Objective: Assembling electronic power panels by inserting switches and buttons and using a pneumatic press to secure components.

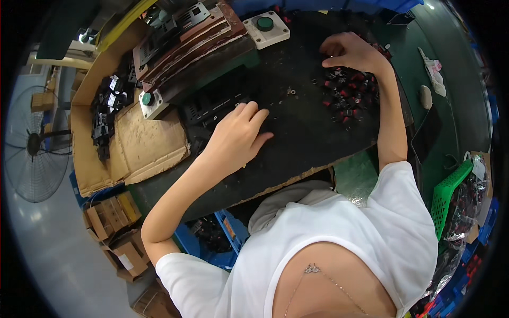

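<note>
Right hand [354, 52] at small red-black parts [347, 95]

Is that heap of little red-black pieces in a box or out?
Out: the red-black pieces lie loose on the dark tabletop by the right hand, with no box around them.

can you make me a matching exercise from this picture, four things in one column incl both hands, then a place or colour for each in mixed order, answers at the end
Column one
1. Right hand
2. Left hand
3. Fan
4. Basket

Column two
A. Green, near the picture's right edge
B. Close to the long black casing
C. At the pile of small black and red parts
D. Far left of the picture, beyond the cardboard box

Pairs: 1-C, 2-B, 3-D, 4-A
</note>
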The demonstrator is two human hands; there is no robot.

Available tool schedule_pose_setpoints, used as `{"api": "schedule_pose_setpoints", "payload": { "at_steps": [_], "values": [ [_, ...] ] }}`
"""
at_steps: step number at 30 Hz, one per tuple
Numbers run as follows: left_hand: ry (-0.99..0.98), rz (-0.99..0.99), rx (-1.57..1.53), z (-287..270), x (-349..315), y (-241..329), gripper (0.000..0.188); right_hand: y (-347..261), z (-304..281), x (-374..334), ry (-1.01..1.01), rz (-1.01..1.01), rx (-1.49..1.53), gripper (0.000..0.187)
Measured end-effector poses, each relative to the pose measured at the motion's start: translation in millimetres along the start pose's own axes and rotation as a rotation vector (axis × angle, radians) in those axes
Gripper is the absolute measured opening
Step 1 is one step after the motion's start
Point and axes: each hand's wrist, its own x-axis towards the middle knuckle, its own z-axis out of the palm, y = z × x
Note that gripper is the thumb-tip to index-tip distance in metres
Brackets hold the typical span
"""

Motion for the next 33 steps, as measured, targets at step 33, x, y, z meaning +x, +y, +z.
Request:
{"api": "schedule_pose_setpoints", "payload": {
  "at_steps": [33],
  "values": [
    [0.583,-0.301,-0.586,-102,12,-89,0.031,-48,3,-9,0.064,-0.329,0.697,0.028]
  ]
}}
